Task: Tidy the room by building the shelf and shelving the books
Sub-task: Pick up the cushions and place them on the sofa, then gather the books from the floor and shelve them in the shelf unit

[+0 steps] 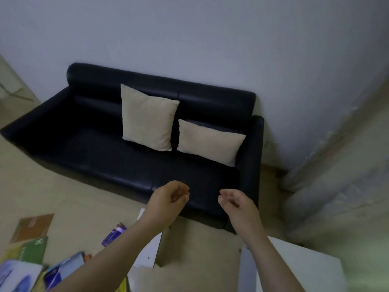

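My left hand [171,199] and my right hand [236,204] are held out side by side over the front edge of the sofa, a short gap between them. Both have loosely curled fingers and I see nothing in either. Below them are white shelf panels: one [148,250] under my left forearm, with small holes and a dark edge, and a larger one [299,268] at the lower right. Several books lie on the floor at the lower left, among them a brown book [33,227], a green book [31,249] and a purple book [114,234].
A black sofa [88,144] with two beige cushions [147,116] stands against the white wall. A pale curtain [341,165] hangs at the right. Beige floor [200,249] shows between the two white panels.
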`<action>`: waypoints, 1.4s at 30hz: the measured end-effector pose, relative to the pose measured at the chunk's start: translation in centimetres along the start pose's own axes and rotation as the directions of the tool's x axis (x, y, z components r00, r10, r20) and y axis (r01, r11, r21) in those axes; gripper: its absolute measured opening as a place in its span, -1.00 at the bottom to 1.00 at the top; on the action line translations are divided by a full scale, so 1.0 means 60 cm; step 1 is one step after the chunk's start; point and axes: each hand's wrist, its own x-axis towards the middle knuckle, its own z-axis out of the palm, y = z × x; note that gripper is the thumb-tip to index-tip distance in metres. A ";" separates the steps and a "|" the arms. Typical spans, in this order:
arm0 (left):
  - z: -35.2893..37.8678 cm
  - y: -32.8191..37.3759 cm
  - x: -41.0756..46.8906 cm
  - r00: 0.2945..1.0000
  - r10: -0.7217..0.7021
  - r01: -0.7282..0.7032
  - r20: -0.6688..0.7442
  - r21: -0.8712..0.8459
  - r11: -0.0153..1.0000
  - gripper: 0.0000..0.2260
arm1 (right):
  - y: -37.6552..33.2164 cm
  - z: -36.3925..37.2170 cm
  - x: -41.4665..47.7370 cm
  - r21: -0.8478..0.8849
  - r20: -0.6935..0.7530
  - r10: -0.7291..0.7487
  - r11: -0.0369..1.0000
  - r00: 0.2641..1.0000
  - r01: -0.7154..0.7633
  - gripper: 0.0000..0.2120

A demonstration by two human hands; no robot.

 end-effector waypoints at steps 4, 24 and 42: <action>-0.034 -0.052 -0.050 0.997 -0.059 0.061 -0.056 0.031 0.998 -0.86 | 0.003 0.048 -0.025 -0.036 0.078 0.020 0.999 0.997 -0.018 -0.81; -0.311 -0.520 -0.533 0.875 -0.410 0.401 -0.257 -0.088 0.912 -0.91 | 0.051 0.575 -0.363 -0.263 0.474 0.159 0.964 0.866 -0.034 -0.80; -0.345 -0.749 -0.590 0.759 -0.611 0.562 -0.227 -0.247 0.790 -0.93 | 0.140 0.849 -0.355 -0.492 0.574 0.226 0.863 0.787 0.112 -0.82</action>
